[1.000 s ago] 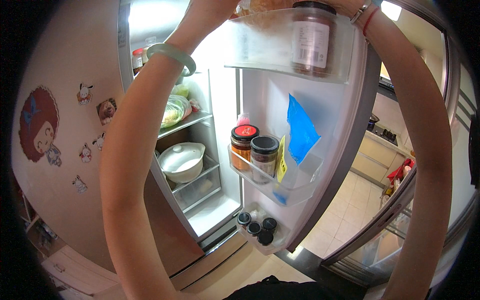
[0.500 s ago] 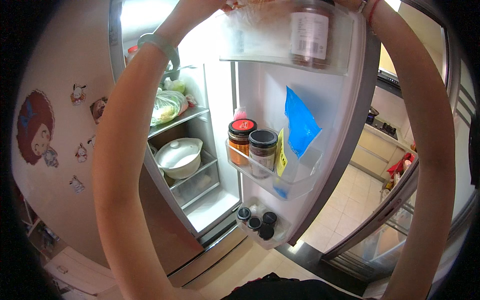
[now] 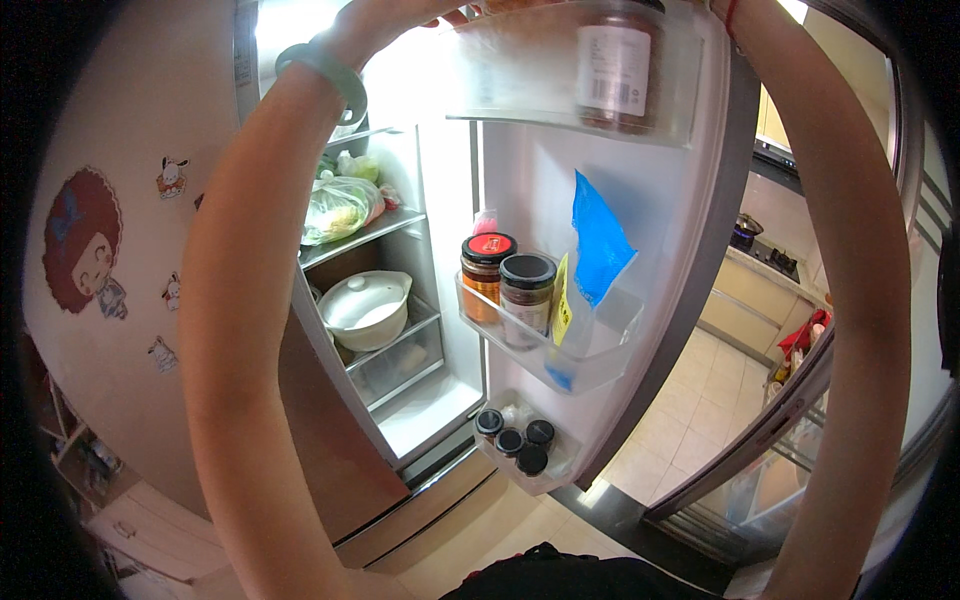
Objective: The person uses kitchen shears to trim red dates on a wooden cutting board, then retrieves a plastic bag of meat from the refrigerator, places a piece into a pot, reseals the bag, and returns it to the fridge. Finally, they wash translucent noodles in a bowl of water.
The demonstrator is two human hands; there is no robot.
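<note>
My left hand point(image 3: 385, 18) reaches over the upper door bin point(image 3: 540, 75) of an open fridge. Only some of its fingers show at the top edge, so its grip cannot be made out. A pale green bangle point(image 3: 325, 72) circles that wrist. The right forearm point(image 3: 850, 250) rises to the bin's far right end. A red string point(image 3: 733, 18) sits at its wrist, and the hand is cut off by the top edge. Inside the upper bin, a dark jar with a white label point(image 3: 612, 75) stands upright at the right.
A lower door bin point(image 3: 600, 360) holds a red-lidded jar point(image 3: 487, 275), a black-lidded jar point(image 3: 527, 300) and a blue packet point(image 3: 600, 240). Several small jars point(image 3: 510, 442) stand below. Fridge shelves carry bagged vegetables point(image 3: 340, 210) and a white lidded pot point(image 3: 365, 308). A sliding door point(image 3: 750, 440) stands right.
The view has shifted slightly, moving the wall stickers right. Crinkled clear plastic seen at the upper bin's left end no longer shows there. Both arms stay raised.
</note>
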